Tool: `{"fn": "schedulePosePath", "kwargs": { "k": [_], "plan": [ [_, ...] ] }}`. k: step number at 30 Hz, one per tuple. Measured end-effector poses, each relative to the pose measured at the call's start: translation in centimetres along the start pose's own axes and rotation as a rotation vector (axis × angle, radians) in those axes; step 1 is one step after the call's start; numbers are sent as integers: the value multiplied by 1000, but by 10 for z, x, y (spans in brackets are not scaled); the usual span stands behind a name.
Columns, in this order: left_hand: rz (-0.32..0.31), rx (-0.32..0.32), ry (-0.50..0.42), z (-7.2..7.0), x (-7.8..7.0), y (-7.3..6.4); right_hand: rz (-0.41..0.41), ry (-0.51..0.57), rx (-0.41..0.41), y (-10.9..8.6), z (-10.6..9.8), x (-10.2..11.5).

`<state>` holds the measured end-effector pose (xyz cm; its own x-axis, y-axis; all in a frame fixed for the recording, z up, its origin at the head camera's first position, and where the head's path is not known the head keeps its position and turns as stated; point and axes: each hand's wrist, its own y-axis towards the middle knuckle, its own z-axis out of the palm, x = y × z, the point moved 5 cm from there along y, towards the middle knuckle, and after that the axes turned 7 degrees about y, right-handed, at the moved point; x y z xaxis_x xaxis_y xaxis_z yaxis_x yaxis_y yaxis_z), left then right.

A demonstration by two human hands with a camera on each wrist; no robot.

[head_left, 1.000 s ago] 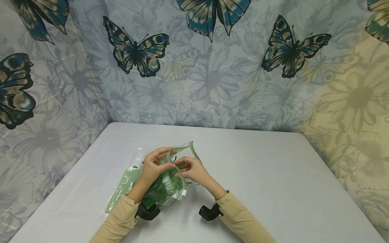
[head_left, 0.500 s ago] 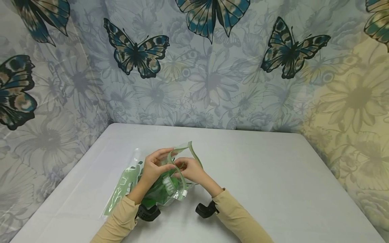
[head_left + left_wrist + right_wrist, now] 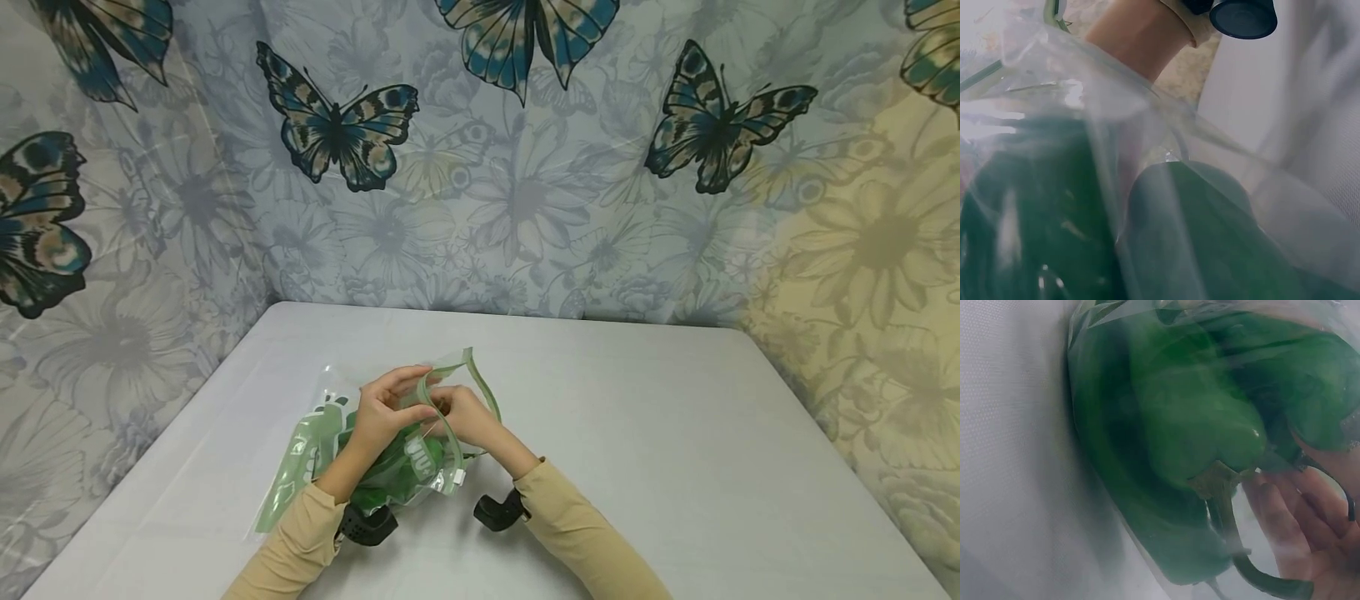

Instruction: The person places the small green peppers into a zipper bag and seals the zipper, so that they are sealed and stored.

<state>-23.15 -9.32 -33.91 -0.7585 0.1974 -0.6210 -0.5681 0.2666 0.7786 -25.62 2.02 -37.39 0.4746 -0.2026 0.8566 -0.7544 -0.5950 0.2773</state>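
Observation:
A clear plastic zip bag (image 3: 442, 479) with a green edge holds several green peppers (image 3: 1191, 412). My left hand (image 3: 381, 408) pinches the rim between thumb and fingers, so the mouth gapes toward the right. Through that mouth my right hand (image 3: 471, 417) reaches inside, its fingertips hidden by the left hand and rim in the head view. In the right wrist view its loosely extended fingers (image 3: 1285, 519) lie beside the peppers and a curved stem (image 3: 1229, 531). Peppers seen through plastic (image 3: 1191, 231) fill the lower left wrist view.
Flat plastic with green print (image 3: 296, 475) and white lettering lies left of my left forearm on the white table (image 3: 637, 433). Black wrist cameras (image 3: 367, 527) hang under both wrists. A butterfly-patterned cloth (image 3: 525, 208) stands behind the table.
My right hand has moved left, deeper into the bag. The bag's contents and the printed plastic have shifted slightly. My left hand keeps its pinch on the rim, almost still.

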Motion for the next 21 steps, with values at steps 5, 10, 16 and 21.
{"fn": "schedulePosePath", "kwargs": {
  "k": [5,10,16,21],
  "plan": [
    [17,6,15,1,-2,1,11,15,23,-2,-1,0],
    [8,10,52,3,-2,0,39,46,35,-6,-4,-2],
    [1,6,53,3,0,-1,112,139,26,-20,-15,0],
    [-43,6,120,5,0,-1,109,162,24,-35,-28,18]
  ]
}}
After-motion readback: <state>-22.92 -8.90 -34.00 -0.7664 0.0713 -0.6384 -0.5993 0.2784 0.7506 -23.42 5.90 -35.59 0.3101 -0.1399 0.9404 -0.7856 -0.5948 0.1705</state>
